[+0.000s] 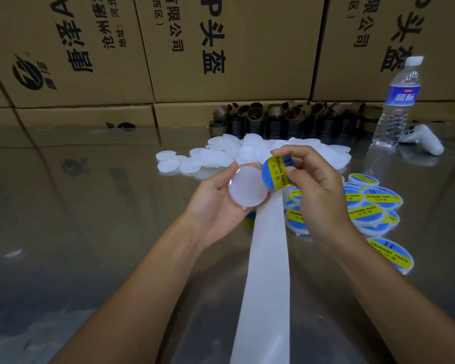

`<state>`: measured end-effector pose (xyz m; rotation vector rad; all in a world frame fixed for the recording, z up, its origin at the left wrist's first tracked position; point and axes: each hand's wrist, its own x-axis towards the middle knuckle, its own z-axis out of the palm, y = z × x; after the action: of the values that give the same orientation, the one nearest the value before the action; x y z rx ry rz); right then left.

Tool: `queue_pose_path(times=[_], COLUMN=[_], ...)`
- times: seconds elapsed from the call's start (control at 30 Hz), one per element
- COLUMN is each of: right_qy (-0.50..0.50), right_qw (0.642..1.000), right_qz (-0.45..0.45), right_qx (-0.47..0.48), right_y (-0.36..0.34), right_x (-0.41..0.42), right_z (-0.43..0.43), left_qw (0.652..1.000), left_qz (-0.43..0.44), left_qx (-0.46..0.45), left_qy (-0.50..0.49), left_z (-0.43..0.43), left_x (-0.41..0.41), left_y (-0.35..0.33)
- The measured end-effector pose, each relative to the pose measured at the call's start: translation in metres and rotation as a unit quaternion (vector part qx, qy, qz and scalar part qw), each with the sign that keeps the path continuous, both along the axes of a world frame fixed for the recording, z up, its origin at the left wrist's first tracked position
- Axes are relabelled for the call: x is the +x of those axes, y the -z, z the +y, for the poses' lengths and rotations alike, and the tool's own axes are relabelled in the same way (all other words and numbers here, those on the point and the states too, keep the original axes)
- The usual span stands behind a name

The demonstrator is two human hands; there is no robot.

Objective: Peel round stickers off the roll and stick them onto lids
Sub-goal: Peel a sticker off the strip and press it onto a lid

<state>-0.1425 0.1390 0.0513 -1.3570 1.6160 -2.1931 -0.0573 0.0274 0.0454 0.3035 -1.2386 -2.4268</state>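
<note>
My left hand (213, 203) holds a plain translucent white lid (248, 186) by its edge, flat face towards me. Just to its right, my right hand (318, 190) pinches a round blue and yellow sticker (275, 173) between thumb and fingers, its edge close to the lid's rim. A white strip of backing paper (267, 271) runs from under my hands down to the bottom of the view. A heap of bare white lids (221, 153) lies behind my hands. Several lids with stickers on them (373, 206) lie to the right.
The table (90, 232) is shiny metal. A clear water bottle (397, 106) and a white controller (423, 139) stand at the back right. Brown cardboard cores (279, 119) line the back, below stacked cardboard boxes (221, 48).
</note>
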Motion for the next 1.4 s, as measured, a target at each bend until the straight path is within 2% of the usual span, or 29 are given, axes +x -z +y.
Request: queue_pose_path(times=[0.2, 0.4, 0.63, 1.4], right_qy=[0.009, 0.042, 0.057, 0.128], right_qw=[0.994, 0.969, 0.949, 0.927], right_qz=[0.105, 0.219, 0.268, 0.323], right_qx=[0.04, 0.109, 0.155, 0.143], right_y=[0.005, 0.011, 0.016, 0.023], right_x=[0.006, 0.008, 0.005, -0.001], right_z=[-0.001, -0.002, -0.001, -0.005], left_qw=[0.997, 0.994, 0.992, 0.993], left_qz=[-0.004, -0.008, -0.018, -0.021], left_qx=[-0.029, -0.034, -0.037, -0.048], left_qy=[0.071, 0.103, 0.117, 0.105], left_z=[0.002, 0.001, 0.001, 0.003], left_x=[-0.002, -0.003, -0.002, -0.002], left_y=[0.006, 0.006, 0.007, 0.006])
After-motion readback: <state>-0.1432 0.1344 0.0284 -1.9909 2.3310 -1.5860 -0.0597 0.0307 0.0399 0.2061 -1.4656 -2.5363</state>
